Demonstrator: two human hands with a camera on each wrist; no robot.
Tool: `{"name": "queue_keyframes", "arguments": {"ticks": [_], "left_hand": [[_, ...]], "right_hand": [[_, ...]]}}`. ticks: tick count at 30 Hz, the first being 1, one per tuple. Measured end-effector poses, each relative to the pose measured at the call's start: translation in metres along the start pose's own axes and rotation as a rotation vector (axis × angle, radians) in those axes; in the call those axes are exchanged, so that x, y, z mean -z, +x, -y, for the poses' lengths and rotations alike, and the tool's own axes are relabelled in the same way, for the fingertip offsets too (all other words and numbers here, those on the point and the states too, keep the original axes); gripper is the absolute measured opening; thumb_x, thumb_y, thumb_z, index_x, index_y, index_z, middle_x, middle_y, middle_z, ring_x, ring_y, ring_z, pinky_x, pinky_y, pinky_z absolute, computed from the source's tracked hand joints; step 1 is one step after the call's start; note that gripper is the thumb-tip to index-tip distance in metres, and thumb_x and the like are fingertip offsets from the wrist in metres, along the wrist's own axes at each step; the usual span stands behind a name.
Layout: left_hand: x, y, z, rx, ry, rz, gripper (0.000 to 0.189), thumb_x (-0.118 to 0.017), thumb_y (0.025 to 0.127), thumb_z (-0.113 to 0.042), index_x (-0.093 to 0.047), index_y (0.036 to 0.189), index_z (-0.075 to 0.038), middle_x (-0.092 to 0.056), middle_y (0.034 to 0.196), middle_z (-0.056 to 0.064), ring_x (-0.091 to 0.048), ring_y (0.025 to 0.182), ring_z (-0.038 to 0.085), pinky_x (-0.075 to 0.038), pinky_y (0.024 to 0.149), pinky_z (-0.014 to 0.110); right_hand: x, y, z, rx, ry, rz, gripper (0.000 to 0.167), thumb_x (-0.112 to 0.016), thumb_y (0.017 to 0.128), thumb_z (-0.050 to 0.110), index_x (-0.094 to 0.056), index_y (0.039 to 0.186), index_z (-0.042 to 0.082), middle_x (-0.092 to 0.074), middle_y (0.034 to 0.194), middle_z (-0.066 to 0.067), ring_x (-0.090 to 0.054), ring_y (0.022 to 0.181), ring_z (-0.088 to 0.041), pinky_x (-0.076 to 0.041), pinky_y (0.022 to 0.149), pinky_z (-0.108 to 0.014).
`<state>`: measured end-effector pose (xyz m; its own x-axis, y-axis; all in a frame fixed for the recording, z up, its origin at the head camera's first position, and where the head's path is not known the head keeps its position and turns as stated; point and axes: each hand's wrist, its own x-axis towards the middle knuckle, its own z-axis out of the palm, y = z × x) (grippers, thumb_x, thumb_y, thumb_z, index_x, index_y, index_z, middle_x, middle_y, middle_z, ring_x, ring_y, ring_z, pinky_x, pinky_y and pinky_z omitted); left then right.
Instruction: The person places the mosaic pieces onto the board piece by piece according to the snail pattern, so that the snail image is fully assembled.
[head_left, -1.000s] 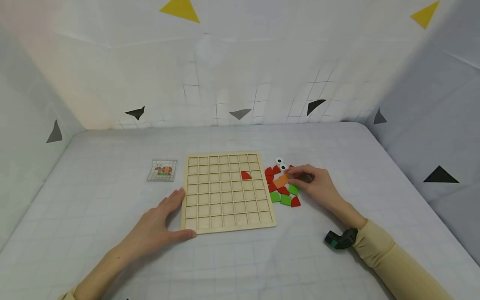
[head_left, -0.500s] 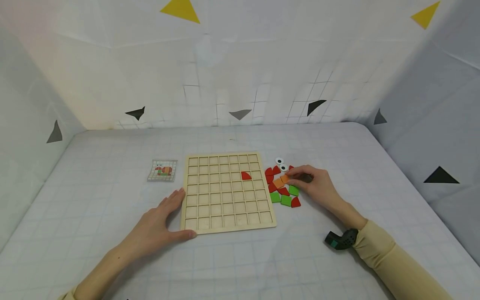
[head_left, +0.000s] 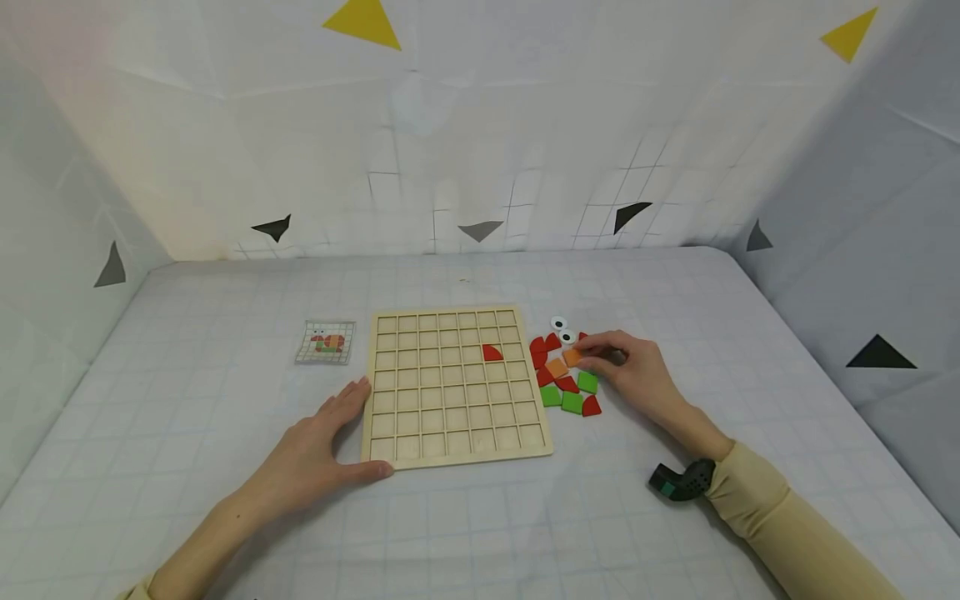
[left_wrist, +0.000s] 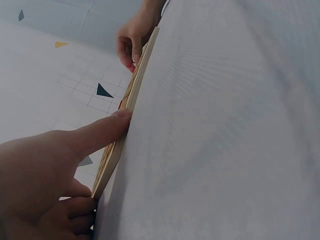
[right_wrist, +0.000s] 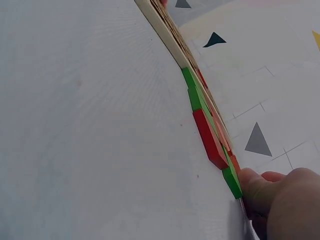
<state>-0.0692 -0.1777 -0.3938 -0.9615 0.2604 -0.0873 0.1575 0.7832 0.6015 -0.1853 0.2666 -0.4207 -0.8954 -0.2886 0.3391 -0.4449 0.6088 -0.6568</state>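
I see my right hand point(head_left: 630, 367) pinching an orange tile point(head_left: 572, 357) among the loose pieces point(head_left: 572, 403) right of the board point(head_left: 431, 400), left hand point(head_left: 315, 446) spread relaxed against its edge; tile presumably light, stiff, slightly slick: grip opposite edges.

From my end, the right fingers point(head_left: 600, 339), over to the right of the grid board point(head_left: 432, 423), cover part of an orange square point(head_left: 572, 358) and most of a red piece point(head_left: 582, 337), so no clue on that one's shape. Fine print on the card point(head_left: 325, 342) left of the board is too tiny for me. Nearside of it, both sleeves point(head_left: 802, 525) get cropped.
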Motion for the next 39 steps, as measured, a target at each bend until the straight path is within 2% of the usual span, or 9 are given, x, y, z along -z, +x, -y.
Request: {"name": "queue_keyframes", "arguments": {"ticks": [4,10,17,22,28,35,39], "left_hand": [[0.0,0.0,0.0,-0.001,-0.004,0.0,0.112,-0.073,0.073,-0.072,-0.026,0.16,-0.019,-0.026,0.165,0.007,-0.026,0.149,0.042,-0.028,0.111,0.069],[0.0,0.001,0.0,0.002,-0.001,0.002,0.113,-0.074,0.072,-0.072,-0.026,0.16,-0.019,-0.026,0.165,0.008,-0.026,0.149,0.042,-0.029,0.112,0.068],[-0.001,0.001,0.001,0.005,0.0,0.004,0.113,-0.075,0.072,-0.071,-0.026,0.16,-0.019,-0.026,0.165,0.009,-0.026,0.149,0.041,-0.029,0.111,0.068],[-0.001,0.0,0.0,0.003,0.004,-0.003,0.112,-0.075,0.072,-0.071,-0.026,0.16,-0.02,-0.027,0.164,0.008,-0.027,0.149,0.041,-0.03,0.111,0.068],[0.0,0.0,0.0,0.001,0.007,-0.008,0.112,-0.075,0.072,-0.07,-0.027,0.159,-0.019,-0.027,0.164,0.008,-0.027,0.148,0.042,-0.029,0.112,0.068],[0.0,0.0,0.0,0.008,0.001,0.0,0.112,-0.074,0.072,-0.072,-0.027,0.16,-0.02,-0.027,0.165,0.007,-0.026,0.149,0.042,-0.029,0.112,0.068],[0.001,0.0,0.0,0.014,-0.002,0.007,0.112,-0.074,0.073,-0.071,-0.026,0.16,-0.02,-0.026,0.165,0.006,-0.025,0.149,0.041,-0.028,0.112,0.068]], "right_hand": [[0.001,0.001,0.007,-0.032,-0.038,-0.03,0.029,-0.082,0.083,0.012,-0.075,0.111,0.017,-0.073,0.105,0.003,-0.06,0.089,-0.006,-0.046,0.079,-0.017],[-0.006,0.005,0.034,-0.086,0.004,-0.013,0.026,-0.08,0.087,0.018,-0.074,0.112,0.016,-0.071,0.096,0.001,-0.058,0.088,-0.011,-0.047,0.078,-0.023],[-0.029,0.015,0.06,-0.045,0.082,0.008,0.021,-0.079,0.087,0.017,-0.075,0.108,0.015,-0.074,0.101,0.001,-0.062,0.089,-0.012,-0.051,0.073,-0.025],[-0.046,0.024,0.073,-0.015,0.104,0.01,0.021,-0.08,0.086,0.018,-0.076,0.106,0.014,-0.075,0.094,0.0,-0.064,0.082,-0.013,-0.051,0.068,-0.03],[-0.064,0.033,0.083,-0.032,0.113,0.038,0.023,-0.082,0.084,0.022,-0.076,0.105,0.015,-0.075,0.093,0.003,-0.065,0.077,-0.012,-0.049,0.066,-0.026],[-0.08,0.042,0.095,-0.014,0.11,0.062,0.023,-0.082,0.084,0.019,-0.077,0.105,0.012,-0.075,0.098,-0.001,-0.065,0.085,-0.016,-0.051,0.073,-0.03],[-0.088,0.044,0.096,-0.025,0.12,0.05,0.022,-0.081,0.085,0.02,-0.076,0.106,0.012,-0.074,0.098,-0.001,-0.066,0.086,-0.015,-0.053,0.075,-0.03]]}}
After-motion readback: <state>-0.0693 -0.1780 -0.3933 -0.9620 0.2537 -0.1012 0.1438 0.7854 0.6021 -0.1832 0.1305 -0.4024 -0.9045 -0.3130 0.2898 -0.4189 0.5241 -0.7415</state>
